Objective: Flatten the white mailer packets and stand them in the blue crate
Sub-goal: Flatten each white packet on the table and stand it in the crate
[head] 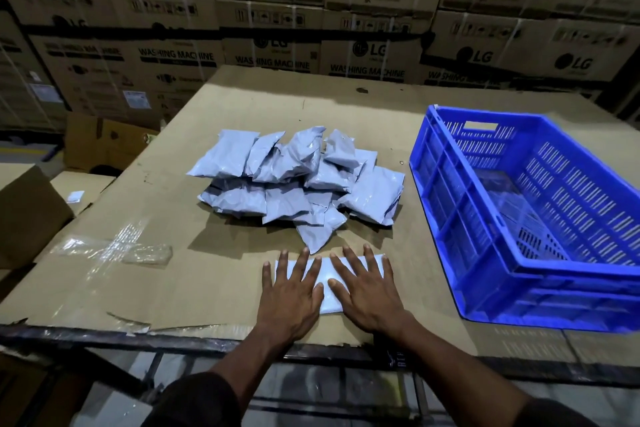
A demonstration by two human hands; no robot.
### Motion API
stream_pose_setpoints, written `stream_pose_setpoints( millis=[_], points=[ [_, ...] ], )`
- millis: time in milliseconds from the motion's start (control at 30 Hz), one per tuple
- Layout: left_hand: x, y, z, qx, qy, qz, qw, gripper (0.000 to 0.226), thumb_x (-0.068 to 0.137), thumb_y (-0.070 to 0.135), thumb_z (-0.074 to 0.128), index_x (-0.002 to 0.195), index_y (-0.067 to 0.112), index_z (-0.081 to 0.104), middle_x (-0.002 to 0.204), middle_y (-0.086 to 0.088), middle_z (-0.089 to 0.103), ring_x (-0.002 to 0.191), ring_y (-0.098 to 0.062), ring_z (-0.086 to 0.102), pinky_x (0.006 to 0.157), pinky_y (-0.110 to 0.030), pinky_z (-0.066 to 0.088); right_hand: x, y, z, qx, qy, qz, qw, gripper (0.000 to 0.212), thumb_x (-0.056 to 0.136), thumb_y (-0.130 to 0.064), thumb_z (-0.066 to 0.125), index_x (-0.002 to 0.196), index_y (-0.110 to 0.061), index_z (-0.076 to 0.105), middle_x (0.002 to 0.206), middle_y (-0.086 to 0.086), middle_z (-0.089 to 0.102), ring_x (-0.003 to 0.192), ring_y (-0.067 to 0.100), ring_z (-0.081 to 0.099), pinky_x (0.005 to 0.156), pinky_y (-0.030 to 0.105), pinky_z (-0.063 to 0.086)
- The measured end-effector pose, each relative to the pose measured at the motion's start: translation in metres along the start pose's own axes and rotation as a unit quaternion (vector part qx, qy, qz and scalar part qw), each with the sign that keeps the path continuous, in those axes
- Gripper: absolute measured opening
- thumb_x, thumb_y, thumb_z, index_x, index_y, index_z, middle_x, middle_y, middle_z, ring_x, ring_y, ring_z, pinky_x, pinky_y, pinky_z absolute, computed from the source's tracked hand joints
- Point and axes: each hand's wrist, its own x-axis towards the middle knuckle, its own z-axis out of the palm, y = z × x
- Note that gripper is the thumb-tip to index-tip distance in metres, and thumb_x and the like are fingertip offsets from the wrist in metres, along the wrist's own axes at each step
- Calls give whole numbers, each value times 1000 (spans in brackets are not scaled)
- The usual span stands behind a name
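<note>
Both hands lie flat with fingers spread wide on one white mailer packet (327,279) at the near edge of the cardboard-covered table (138,218): the left hand (291,298) on its left half, the right hand (367,295) on its right half, thumbs nearly meeting. Just beyond the fingertips sits a loose pile of packets (298,184), puffy and overlapping. To the right stands the blue crate (519,274), tilted in view; something pale seems to lie on its floor, though the slatted walls blur it. Crumpled clear tape (114,250) lies to the left.
</note>
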Motion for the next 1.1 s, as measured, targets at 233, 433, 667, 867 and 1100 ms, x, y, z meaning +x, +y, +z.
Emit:
stream_pose_setpoints(
  millis=[233, 433, 667, 867, 1100],
  points=[
    [1, 1, 5, 9, 2, -4, 1000, 60, 100, 56, 31, 146, 27, 57, 159, -1, 46, 140, -45, 46, 109, -70, 33, 0, 1, 2, -8, -7, 8, 1000, 60, 101, -62, 9, 157, -43, 2, 168, -10, -2, 154, 28, -9, 119, 54, -4],
    [4, 3, 4, 1, -18, -16, 1000, 58, 98, 56, 35, 145, 28, 57, 158, 2, 48, 140, -44, 47, 104, -73, 37, 0, 3, 5, 6, 3, 8, 1000, 62, 99, -64, 6, 157, -44, 6, 167, -11, 2, 154, 26, -7, 118, 56, 0],
    [3, -2, 3, 2, -22, -17, 1000, 59, 100, 55, 31, 147, 30, 55, 159, 2, 46, 140, -44, 47, 103, -73, 39, -7, 11, -3, 46, -46, -48, 997, 65, 95, -70, 3, 156, -47, -4, 164, -19, -18, 151, 21, -22, 118, 57, -8],
    [-5, -2, 0, -11, 10, -12, 1000, 62, 100, 55, 33, 151, 24, 49, 164, -5, 38, 143, -42, 42, 104, -68, 40, -12, 14, -2, 8, -47, -70, 996, 69, 91, -74, -3, 155, -49, -3, 165, -19, -12, 153, 24, -12, 117, 61, 3],
    [-22, -9, 2, -32, 26, 71, 997, 65, 93, 64, 47, 139, 19, 58, 158, -8, 46, 144, -34, 42, 105, -61, 44, -12, 17, -13, 20, -29, -56, 998, 74, 91, -64, -7, 157, -40, 16, 166, -16, 7, 154, 21, 4, 119, 53, 8]
  ],
)
